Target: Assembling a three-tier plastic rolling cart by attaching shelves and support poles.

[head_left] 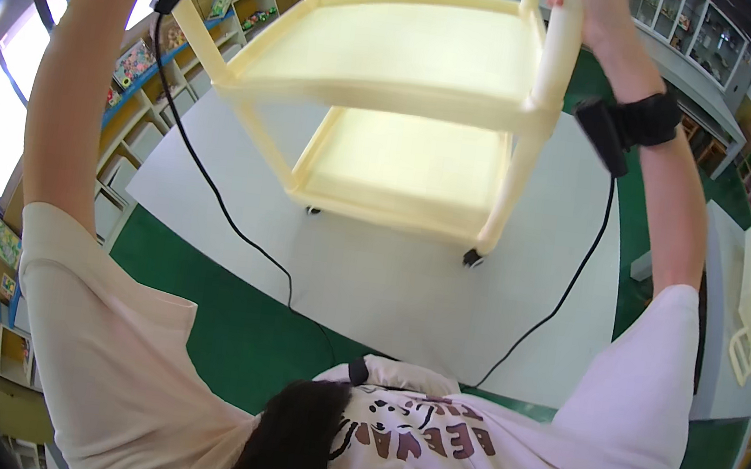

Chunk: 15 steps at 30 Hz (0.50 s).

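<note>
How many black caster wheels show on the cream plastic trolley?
2 on the cream plastic trolley: the right black caster beneath its lower shelf's near right corner, the left black caster by the near left corner. Any at the far side may be hidden.

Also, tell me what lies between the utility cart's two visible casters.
In the head view, only bare white tabletop shows between left caster and right caster, just below the lower shelf.
</note>
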Each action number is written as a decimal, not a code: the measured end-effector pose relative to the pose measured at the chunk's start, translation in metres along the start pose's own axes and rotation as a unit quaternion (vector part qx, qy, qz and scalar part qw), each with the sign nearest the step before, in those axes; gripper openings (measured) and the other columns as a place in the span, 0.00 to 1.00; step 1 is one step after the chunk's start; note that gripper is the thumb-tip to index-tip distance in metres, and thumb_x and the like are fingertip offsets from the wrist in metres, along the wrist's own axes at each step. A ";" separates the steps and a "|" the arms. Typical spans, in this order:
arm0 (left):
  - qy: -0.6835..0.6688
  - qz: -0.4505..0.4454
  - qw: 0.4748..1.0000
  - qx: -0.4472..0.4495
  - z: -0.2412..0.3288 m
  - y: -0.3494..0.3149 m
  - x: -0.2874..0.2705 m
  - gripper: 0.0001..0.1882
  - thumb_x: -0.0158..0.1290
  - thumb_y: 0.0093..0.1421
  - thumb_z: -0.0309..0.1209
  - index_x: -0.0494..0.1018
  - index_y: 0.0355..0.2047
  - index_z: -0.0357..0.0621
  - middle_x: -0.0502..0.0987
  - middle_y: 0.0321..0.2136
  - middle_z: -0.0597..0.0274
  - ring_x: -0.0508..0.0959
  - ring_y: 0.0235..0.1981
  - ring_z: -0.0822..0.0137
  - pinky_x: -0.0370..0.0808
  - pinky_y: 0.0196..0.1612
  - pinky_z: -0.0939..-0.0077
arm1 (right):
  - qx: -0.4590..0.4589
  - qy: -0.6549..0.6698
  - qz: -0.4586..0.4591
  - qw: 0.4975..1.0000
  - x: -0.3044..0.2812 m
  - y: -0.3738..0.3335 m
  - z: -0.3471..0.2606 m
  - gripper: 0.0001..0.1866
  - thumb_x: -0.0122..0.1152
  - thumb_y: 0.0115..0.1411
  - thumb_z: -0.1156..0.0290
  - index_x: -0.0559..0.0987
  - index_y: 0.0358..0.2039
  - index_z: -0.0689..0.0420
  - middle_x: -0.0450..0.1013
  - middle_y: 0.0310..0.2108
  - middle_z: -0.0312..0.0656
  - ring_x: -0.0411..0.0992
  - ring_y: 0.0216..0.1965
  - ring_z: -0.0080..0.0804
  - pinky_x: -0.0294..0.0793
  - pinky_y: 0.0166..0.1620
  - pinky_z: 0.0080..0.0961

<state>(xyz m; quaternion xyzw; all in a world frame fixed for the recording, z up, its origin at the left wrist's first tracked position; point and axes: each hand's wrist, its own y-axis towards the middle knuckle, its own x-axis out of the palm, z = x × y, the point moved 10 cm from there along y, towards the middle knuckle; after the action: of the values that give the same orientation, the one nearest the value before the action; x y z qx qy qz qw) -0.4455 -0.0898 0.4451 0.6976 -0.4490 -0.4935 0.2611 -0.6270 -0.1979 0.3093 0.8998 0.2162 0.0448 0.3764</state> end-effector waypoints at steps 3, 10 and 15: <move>-0.052 -0.058 0.997 -0.008 -0.002 0.002 0.029 0.46 0.61 0.32 0.25 0.48 0.51 0.32 0.56 0.49 0.45 0.55 0.52 0.54 0.52 0.55 0.70 | 0.006 0.079 0.025 0.997 0.004 -0.001 0.026 0.11 0.46 0.49 0.71 0.69 0.15 0.63 0.62 0.08 0.40 0.60 0.08 0.25 0.59 0.12 0.18; -0.045 -0.087 0.995 -0.003 -0.014 0.002 0.039 0.43 0.61 0.32 0.26 0.52 0.49 0.35 0.57 0.47 0.46 0.57 0.51 0.53 0.54 0.53 0.69 | 0.045 0.087 0.033 0.995 0.012 0.015 0.056 0.09 0.49 0.48 0.70 0.68 0.16 0.62 0.61 0.08 0.39 0.61 0.09 0.25 0.59 0.13 0.18; 0.032 0.066 0.993 0.088 -0.041 -0.026 0.038 0.44 0.62 0.31 0.31 0.52 0.49 0.40 0.58 0.46 0.49 0.56 0.49 0.52 0.53 0.53 0.67 | -0.051 -0.023 0.034 0.998 0.017 -0.002 0.045 0.19 0.62 0.36 0.71 0.69 0.32 0.57 0.69 0.25 0.36 0.67 0.26 0.21 0.65 0.28 0.18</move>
<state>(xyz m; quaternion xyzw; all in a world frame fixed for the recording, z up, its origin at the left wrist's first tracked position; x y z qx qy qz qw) -0.3941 -0.1142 0.4222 0.7019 -0.5275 -0.4113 0.2446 -0.6012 -0.2193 0.2744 0.8869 0.1742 0.0480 0.4252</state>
